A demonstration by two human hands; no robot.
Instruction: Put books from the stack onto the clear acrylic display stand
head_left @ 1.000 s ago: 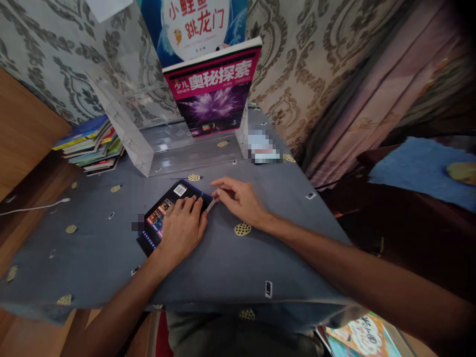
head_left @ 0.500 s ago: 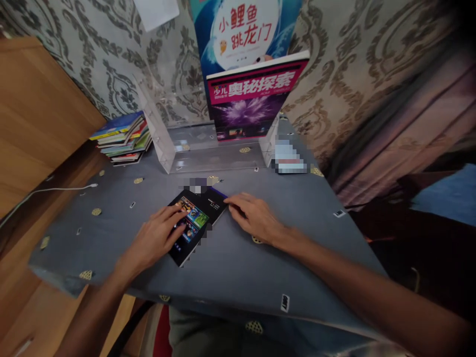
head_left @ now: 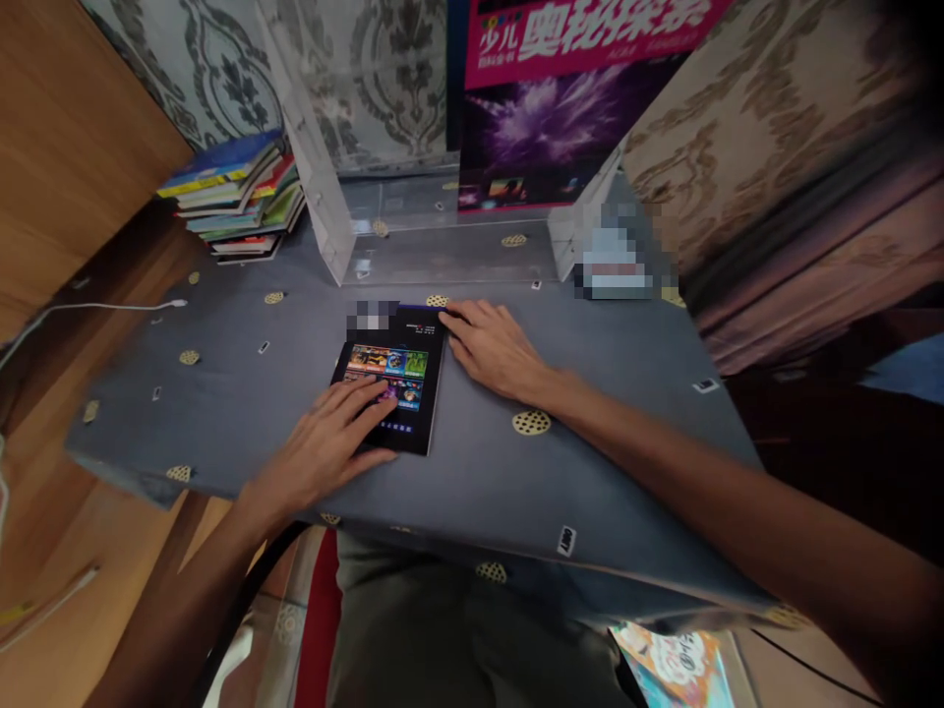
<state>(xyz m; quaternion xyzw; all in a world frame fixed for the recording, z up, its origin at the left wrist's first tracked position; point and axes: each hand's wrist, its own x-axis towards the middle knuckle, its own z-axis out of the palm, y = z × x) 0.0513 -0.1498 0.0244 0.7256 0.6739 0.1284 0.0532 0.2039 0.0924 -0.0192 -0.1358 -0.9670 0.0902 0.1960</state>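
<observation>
- The black book lies flat on the surface, in front of you, near the middle; its cover shows two rows of small coloured pictures.
- Your left hand rests over the lower left part of this book, with the fingers spread on the cover and the thumb stretched near the bottom edge. Its grip is released: the palm is down and the fingers do not close around anything.
- Your right hand is at the upper right corner of the book, and the fingertips touch there or come very close. The fingers are loosely bent; I cannot tell whether this grip pinches the corner or only leans on it.
- Behind the book stands a clear plastic stand. A book with a magenta title band is upright in its right part, with a purple burst on the cover.
- At the left of the stand you have a stack of books, piled a little unevenly, and nearer to you the end of a white cable.
- At the right of the stand lies a pixelated object, which I cannot identify.
- Below the right front edge, a colourful book is partly visible.
</observation>
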